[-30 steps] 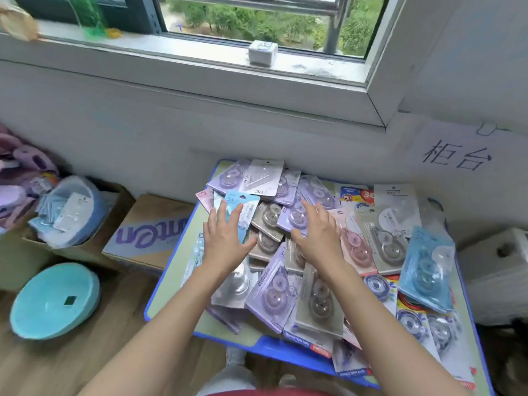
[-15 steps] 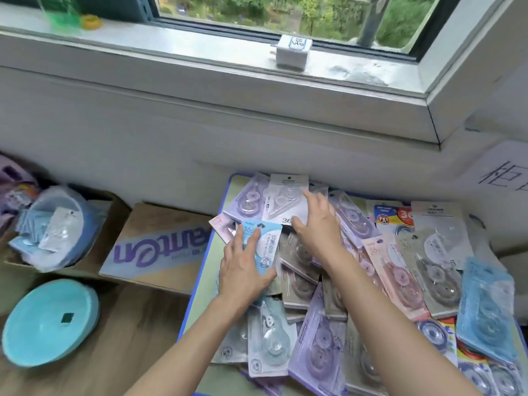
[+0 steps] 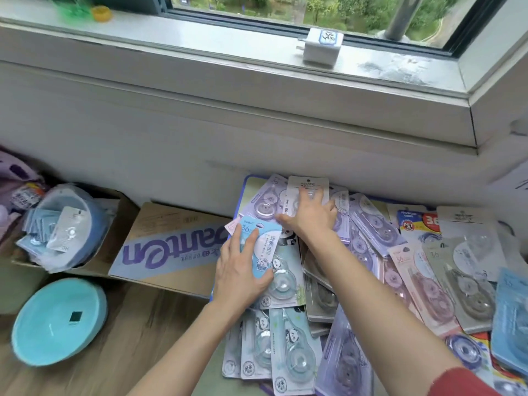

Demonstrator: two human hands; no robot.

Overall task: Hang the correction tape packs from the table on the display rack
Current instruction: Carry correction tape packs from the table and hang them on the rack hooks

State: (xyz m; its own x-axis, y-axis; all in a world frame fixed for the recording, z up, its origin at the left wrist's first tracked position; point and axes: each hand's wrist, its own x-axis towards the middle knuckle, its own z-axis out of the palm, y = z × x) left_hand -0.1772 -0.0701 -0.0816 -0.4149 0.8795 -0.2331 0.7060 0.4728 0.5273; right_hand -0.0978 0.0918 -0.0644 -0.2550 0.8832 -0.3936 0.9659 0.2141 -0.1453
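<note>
1. Correction tape packs [image 3: 294, 350] are heaped all over the table [image 3: 239, 204], overlapping like spilled cards, with the nearest ones right at the person's edge.
2. Left hand [image 3: 238, 277] lies flat on a blue pack [image 3: 257, 244] at the left side, fingers straight and close together, nothing pinched.
3. Further back, right hand [image 3: 311, 218] rests on a white-carded pack [image 3: 307, 185] by the wall, fingers spread, not gripping.
4. My guess: light, stiff card with slick plastic blisters, so they'll slide around. Pinch the card's top edge near the hang hole.
5. Far: window sill [image 3: 200, 38]. No rack in view.
</note>
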